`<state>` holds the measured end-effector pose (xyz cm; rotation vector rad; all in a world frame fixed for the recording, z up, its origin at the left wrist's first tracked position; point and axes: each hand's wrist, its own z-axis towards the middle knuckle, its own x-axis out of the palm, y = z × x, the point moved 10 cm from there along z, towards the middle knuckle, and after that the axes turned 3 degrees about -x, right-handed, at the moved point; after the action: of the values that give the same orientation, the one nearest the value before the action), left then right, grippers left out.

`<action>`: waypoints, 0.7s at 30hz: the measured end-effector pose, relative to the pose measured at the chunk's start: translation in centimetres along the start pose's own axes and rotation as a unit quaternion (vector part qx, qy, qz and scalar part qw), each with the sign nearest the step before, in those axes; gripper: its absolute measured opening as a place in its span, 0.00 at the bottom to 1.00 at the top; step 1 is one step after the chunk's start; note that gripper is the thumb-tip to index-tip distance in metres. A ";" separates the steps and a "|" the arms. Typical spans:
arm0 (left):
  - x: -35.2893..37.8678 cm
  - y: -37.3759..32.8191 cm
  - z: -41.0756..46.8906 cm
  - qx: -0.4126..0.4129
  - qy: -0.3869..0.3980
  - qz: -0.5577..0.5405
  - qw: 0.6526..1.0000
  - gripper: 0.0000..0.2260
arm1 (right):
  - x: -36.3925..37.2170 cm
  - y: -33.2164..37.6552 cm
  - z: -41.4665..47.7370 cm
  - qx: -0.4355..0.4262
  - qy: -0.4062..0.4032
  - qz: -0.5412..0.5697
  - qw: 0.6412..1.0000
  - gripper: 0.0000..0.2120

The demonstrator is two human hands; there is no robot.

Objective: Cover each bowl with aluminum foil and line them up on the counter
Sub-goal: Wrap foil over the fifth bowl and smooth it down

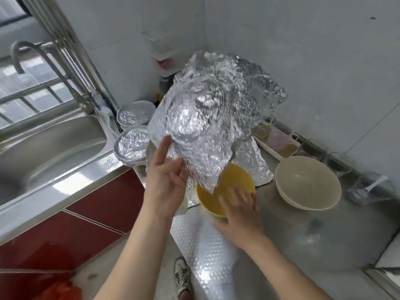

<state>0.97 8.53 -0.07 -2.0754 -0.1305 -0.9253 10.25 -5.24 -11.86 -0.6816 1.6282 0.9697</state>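
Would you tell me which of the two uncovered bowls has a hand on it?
The yellow bowl, under the right hand; the cream bowl to its right sits untouched.

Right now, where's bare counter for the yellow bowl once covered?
Free: grey counter in front of the white bowl, right of the yellow bowl. Crowded: back corner, foil sheet, covered bowls by the sink, tubs along the wall.

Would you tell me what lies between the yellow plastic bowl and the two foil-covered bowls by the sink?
In the head view, the left hand, gripping a crumpled aluminium foil sheet.
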 end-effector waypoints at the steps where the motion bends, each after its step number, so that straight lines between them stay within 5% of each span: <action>1: -1.1 0.9 0.2 -0.003 -0.021 0.007 1.000 0.25 | -1.5 -0.5 0.2 0.013 -0.003 0.053 0.998 0.30; 2: -2.2 1.6 0.4 -0.002 -0.040 0.015 0.999 0.25 | -3.7 -1.2 0.2 0.032 -0.040 0.174 0.983 0.29; 3: -3.1 2.1 0.6 0.003 -0.055 0.028 0.998 0.26 | -6.1 -2.5 -0.2 0.063 -0.104 0.360 0.925 0.25; 5: -4.3 3.2 0.9 0.021 -0.073 0.064 0.995 0.26 | -6.4 -4.2 -1.2 0.167 -0.104 0.712 0.674 0.16; 6: -4.7 3.7 1.0 0.030 -0.080 0.085 0.993 0.27 | -5.3 -3.9 -1.4 0.191 -0.062 0.798 0.568 0.18; 7: -5.1 4.2 0.9 0.037 -0.089 0.105 0.990 0.28 | -4.9 -3.3 -1.4 0.192 -0.031 0.836 0.513 0.23; 9: -5.5 5.5 0.5 0.044 -0.103 0.142 0.984 0.30 | -5.0 -2.5 -1.4 0.185 -0.027 0.819 0.542 0.23; 13: -6.4 7.6 -0.4 0.016 -0.108 0.159 0.981 0.34 | -3.7 -5.4 -2.0 0.270 -0.156 0.743 0.592 0.16; 17: -9.6 8.8 0.0 -0.060 -0.161 0.145 0.974 0.33 | -1.0 -8.3 -2.6 0.318 -0.123 0.643 0.686 0.39; 21: -11.5 7.6 0.7 -0.019 -0.216 0.170 0.961 0.38 | 0.4 -9.9 -3.5 0.337 -0.105 0.668 0.655 0.17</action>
<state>-3.88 6.73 -12.86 -2.2164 0.0185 -0.2629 16.60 -13.26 -14.44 1.3408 1.9644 1.1544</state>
